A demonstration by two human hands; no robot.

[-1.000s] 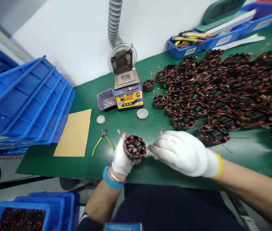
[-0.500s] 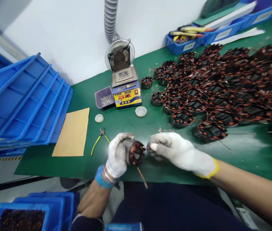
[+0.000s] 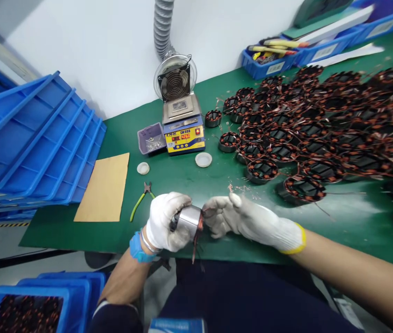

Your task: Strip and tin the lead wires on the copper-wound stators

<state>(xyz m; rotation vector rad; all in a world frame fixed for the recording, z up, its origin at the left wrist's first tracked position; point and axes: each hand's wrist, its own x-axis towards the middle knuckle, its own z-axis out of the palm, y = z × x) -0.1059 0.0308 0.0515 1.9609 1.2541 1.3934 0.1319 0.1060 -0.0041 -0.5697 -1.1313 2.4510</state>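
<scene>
My left hand, in a white glove, is wrapped round a motor stator just above the table's front edge. The stator lies on its side, its smooth grey metal wall facing up and its copper-wound end to the right. Copper wire leads hang from that end. Close to the wound end is my right hand, also gloved, thumb lifted away from the fingers and nothing visibly gripped. Whether its fingertips touch a wire I cannot make out. Green-handled cutters lie left of my left hand.
Many wound stators crowd the right of the green table. A solder pot stands at the back beside a purple tray. Blue crates lean at the left; cardboard lies near them. Small white lids sit mid-table.
My left hand has turned the stator, so its side wall shows instead of its open wound end. My right hand has gone from a pinch on a wire to opened fingers.
</scene>
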